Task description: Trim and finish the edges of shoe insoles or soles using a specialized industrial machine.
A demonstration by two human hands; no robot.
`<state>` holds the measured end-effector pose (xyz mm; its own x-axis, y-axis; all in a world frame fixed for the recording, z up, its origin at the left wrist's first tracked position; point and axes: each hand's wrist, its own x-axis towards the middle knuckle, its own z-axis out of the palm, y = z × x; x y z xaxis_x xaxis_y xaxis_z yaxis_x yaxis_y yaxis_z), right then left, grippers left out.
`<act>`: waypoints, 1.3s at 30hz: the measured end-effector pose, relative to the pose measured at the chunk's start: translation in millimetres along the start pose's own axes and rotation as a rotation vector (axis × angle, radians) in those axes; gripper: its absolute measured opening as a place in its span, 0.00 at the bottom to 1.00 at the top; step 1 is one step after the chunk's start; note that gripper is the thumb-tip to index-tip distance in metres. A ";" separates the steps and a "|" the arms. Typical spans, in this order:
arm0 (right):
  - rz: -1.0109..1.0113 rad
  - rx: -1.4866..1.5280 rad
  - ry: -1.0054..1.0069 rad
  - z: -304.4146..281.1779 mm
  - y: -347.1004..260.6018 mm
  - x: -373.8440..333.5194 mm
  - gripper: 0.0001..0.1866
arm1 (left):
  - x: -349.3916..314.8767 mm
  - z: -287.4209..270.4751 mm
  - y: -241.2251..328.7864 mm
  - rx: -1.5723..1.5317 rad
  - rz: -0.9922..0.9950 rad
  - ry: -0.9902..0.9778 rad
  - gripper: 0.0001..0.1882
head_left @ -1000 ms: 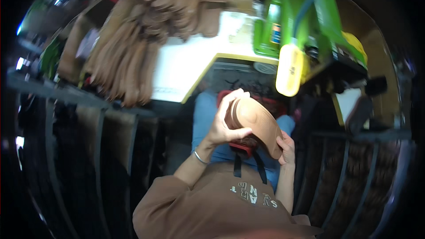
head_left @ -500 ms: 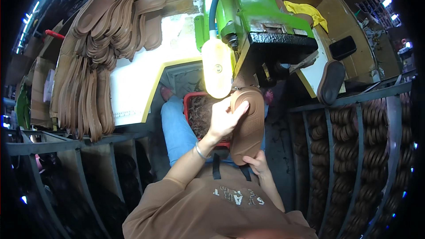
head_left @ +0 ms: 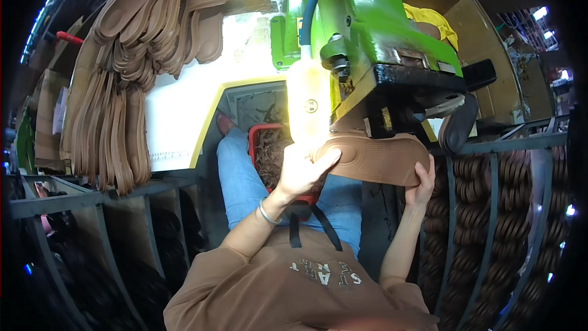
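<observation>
A brown shoe sole (head_left: pixel 380 159) lies crosswise between my hands, its textured face toward me. My left hand (head_left: pixel 300 171) grips the left end, thumb on top beside the oval hollow. The right end is pinched by my right hand (head_left: pixel 422 181), fingers at the far side of the rim. The sole's far edge is close under the black head (head_left: pixel 416 83) of a green machine (head_left: pixel 380 21); whether they touch, I cannot tell. A glowing yellow lamp (head_left: pixel 308 104) hangs just beyond my left hand.
Stacked brown soles (head_left: pixel 116 129) fill the table's left side. Below the machine, a red bin (head_left: pixel 252 141) holds brown scraps. On the right stand a dark sole (head_left: pixel 458 124), a phone (head_left: pixel 479 75), a yellow cloth (head_left: pixel 438 21) and a rack (head_left: pixel 496 220) packed with soles. Another rack (head_left: pixel 104 233) stands left.
The sole has turned from upright to crosswise. My right hand has swung from its near end up and out to the right; my left hand keeps its end. The view has shifted slightly.
</observation>
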<state>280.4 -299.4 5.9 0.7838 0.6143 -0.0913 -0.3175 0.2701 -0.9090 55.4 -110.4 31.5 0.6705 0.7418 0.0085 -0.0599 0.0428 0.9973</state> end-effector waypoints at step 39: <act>-0.196 -0.016 -0.029 74.1 20.1 -4.0 0.15 | 28.5 -50.5 44.0 0.603 0.692 -0.104 0.12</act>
<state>231.4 -241.5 18.1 0.8139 0.5724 0.0992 -0.1520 0.3745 -0.9147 34.5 -53.6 72.0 0.6938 0.4065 0.5945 -0.0968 -0.7654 0.6363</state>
